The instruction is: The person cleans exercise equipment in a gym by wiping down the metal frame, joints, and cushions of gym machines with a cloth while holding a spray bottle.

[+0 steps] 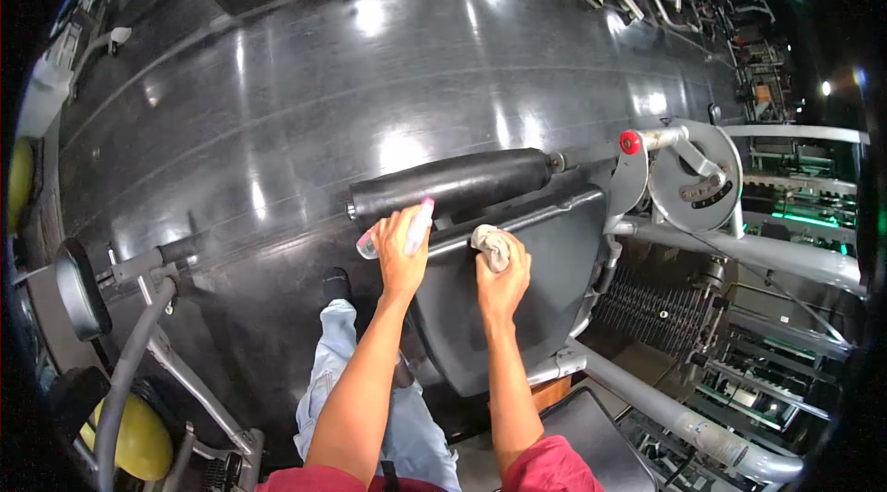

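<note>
My left hand (399,250) is closed around a clear spray bottle (367,245) with a pink nozzle, tilted over the near side of a black padded roller (462,182). Much of the bottle hides behind the fingers. A crumpled, pale cloth (492,247) is bunched in my right hand (506,281), which is above the black seat pad (545,307) of a gym machine. Along the pad's far edge runs a rounded, worn-looking lip, and the roller lies just beyond it.
On the right, the machine's grey round plate (698,180) carries a red-capped pivot (630,142), and a thick grey tube (665,404) runs below. Another padded machine (83,289) and a yellow ball (139,437) stand at left. Dark glossy floor (296,85) stretches ahead.
</note>
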